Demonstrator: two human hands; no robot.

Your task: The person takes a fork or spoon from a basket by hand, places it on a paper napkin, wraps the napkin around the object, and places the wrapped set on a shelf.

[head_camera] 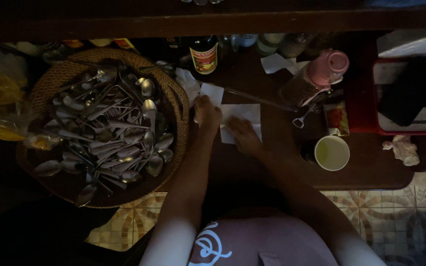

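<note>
1. Head view: white paper napkin flat on the dark wooden table, just right of the basket.
2. Left hand fingers flat, pressing the napkin's left edge; right hand fingers spread flat on its lower part. Neither grips.
3. Woven basket heaped with spoons, touching the left forearm; a nudge could likely spill cutlery.
4. Pale cup and pink-capped bottle near the right elbow; a sweep may topple them.

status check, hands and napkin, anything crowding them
Left hand and right hand flat on white napkin. Spoon basket close at left.
</note>
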